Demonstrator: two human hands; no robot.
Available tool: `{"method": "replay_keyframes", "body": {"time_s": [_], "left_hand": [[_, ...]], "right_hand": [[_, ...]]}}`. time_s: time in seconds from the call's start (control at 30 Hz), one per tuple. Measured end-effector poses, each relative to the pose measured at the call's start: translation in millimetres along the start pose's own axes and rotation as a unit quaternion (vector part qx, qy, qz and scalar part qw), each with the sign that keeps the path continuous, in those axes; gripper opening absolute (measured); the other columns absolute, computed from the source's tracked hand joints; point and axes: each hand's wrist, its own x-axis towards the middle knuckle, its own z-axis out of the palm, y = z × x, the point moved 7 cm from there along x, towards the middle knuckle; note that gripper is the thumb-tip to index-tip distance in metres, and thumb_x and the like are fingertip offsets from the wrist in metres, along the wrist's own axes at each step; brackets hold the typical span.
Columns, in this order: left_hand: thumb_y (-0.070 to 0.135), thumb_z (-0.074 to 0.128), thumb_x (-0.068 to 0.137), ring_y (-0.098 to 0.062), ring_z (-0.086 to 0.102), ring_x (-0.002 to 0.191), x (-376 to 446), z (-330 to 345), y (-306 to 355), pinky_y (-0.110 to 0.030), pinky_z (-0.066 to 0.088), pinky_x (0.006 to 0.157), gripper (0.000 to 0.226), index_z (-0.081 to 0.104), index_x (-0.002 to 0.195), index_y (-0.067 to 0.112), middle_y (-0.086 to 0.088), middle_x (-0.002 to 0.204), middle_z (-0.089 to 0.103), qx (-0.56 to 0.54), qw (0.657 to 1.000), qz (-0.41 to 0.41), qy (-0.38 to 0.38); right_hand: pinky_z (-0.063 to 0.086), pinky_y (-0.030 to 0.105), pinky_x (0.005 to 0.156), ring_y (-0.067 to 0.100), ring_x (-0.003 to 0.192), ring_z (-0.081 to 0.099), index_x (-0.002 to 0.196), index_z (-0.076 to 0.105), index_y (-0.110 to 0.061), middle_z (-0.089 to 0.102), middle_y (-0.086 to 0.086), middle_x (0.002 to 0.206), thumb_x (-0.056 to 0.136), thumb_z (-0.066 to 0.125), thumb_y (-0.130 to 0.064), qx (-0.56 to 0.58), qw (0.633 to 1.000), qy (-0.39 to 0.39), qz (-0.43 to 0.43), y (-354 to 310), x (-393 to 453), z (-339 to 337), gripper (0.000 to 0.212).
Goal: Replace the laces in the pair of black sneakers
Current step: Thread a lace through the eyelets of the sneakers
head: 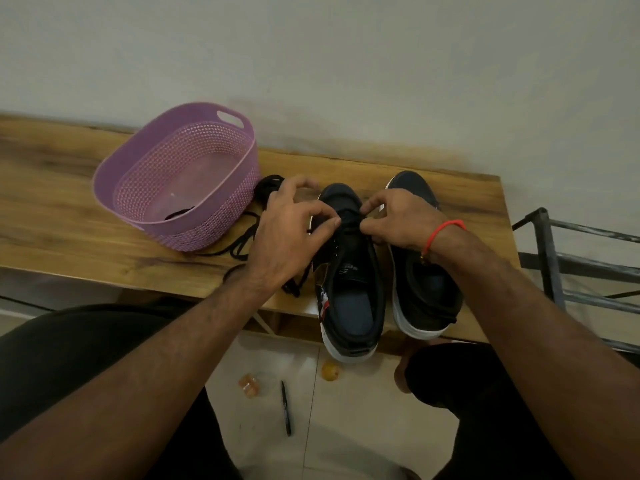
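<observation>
- Head view: the two black sneakers stand side by side on the wooden counter [104, 216] in the middle right of the frame, with the heels toward the person. I think this is so that the eyelet rows open toward the hands.
- The left sneaker [349, 271] is the one in work. Both hands meet over its front eyelets.
- The left hand [291, 230] has its thumb and forefinger curled together and pinches a black lace [349, 221] at the left side of the tongue.
- The right hand [398, 220] pinches the same lace from the other side, with the fingers bent. It seems they pull the lace level across the lowest eyelets.
- The right sneaker [422, 268] stands just beside, partly under the right wrist, and waits.
- Loose black laces [242, 244] lie on the counter to the left, between the hands and the purple basket [173, 174]. One dark lace end also shows inside the basket.
- In the lower middle a black pen [286, 407] lies on the tiled floor.
</observation>
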Motion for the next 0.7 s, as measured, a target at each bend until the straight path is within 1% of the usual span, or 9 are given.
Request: {"method": "replay_keyframes", "body": {"time_s": [0.07,0.13,0.17,0.23,0.37,0.47,0.57,0.63,0.7], "left_hand": [[0.044,0.070,0.090,-0.023,0.035,0.134,1,2,5,-0.053,0.039,0.107,0.019,0.077,0.101,0.031,0.004,0.156,0.034,0.024,1.000,0.006,-0.009],[0.045,0.072,0.088,-0.026,0.028,0.139,2,6,8,-0.056,0.033,0.109,0.018,0.077,0.099,0.032,0.006,0.162,0.027,0.041,0.999,0.011,-0.017],[0.045,0.073,0.087,-0.027,0.025,0.141,2,8,8,-0.055,0.031,0.110,0.017,0.077,0.098,0.033,0.006,0.164,0.024,0.049,0.998,0.010,-0.024],[0.045,0.075,0.086,-0.027,0.022,0.142,3,12,8,-0.054,0.028,0.108,0.015,0.077,0.096,0.033,0.006,0.165,0.019,0.059,0.998,0.005,-0.033],[0.044,0.077,0.085,-0.029,0.019,0.144,4,17,8,-0.056,0.028,0.108,0.016,0.077,0.097,0.034,0.006,0.167,0.012,0.082,0.995,-0.002,-0.054],[0.046,0.076,0.084,-0.030,0.017,0.144,4,19,9,-0.055,0.027,0.108,0.017,0.077,0.098,0.036,0.007,0.168,0.009,0.102,0.993,-0.004,-0.063],[0.049,0.074,0.085,-0.030,0.018,0.143,4,19,9,-0.054,0.028,0.107,0.018,0.077,0.100,0.039,0.008,0.167,0.011,0.114,0.992,-0.009,-0.059],[0.051,0.073,0.086,-0.029,0.019,0.142,4,19,8,-0.054,0.029,0.106,0.019,0.076,0.100,0.040,0.008,0.167,0.013,0.116,0.992,-0.015,-0.056],[0.051,0.072,0.086,-0.029,0.019,0.142,3,19,7,-0.054,0.029,0.106,0.019,0.076,0.100,0.039,0.008,0.166,0.015,0.113,0.992,-0.017,-0.052]], "right_hand": [[0.059,0.031,0.071,0.017,0.077,0.073,0.107,0.066,-0.019,0.072,0.005,0.086,0.086,0.071,-0.018,0.069,0.998,-0.008,0.013,5,3,1,0.021],[0.062,0.040,0.076,0.022,0.077,0.074,0.101,0.067,-0.017,0.073,0.010,0.089,0.084,0.073,-0.009,0.135,0.990,-0.022,0.022,11,7,4,0.019],[0.062,0.041,0.076,0.024,0.078,0.074,0.100,0.067,-0.017,0.072,0.012,0.092,0.083,0.074,-0.006,0.156,0.987,-0.030,0.025,12,7,4,0.021],[0.062,0.039,0.074,0.024,0.077,0.074,0.103,0.066,-0.014,0.071,0.013,0.090,0.084,0.074,-0.002,0.183,0.982,-0.046,0.028,12,6,5,0.024],[0.060,0.028,0.061,0.015,0.063,0.072,0.107,0.064,-0.013,0.069,0.008,0.079,0.084,0.073,-0.001,0.207,0.976,-0.058,0.027,5,-2,5,0.027],[0.058,0.023,0.057,0.013,0.061,0.071,0.109,0.063,-0.014,0.070,0.007,0.080,0.085,0.073,-0.001,0.210,0.976,-0.062,0.023,0,-7,4,0.028],[0.055,0.020,0.054,0.009,0.058,0.070,0.109,0.063,-0.015,0.070,0.006,0.079,0.086,0.072,-0.001,0.211,0.975,-0.061,0.023,-2,-10,2,0.028],[0.056,0.020,0.055,0.010,0.062,0.071,0.109,0.063,-0.016,0.071,0.007,0.083,0.087,0.071,-0.002,0.203,0.977,-0.061,0.020,-3,-11,3,0.027],[0.061,0.026,0.065,0.014,0.073,0.074,0.108,0.065,-0.016,0.073,0.009,0.091,0.089,0.070,-0.005,0.194,0.979,-0.063,0.018,-2,-9,5,0.023]]}}
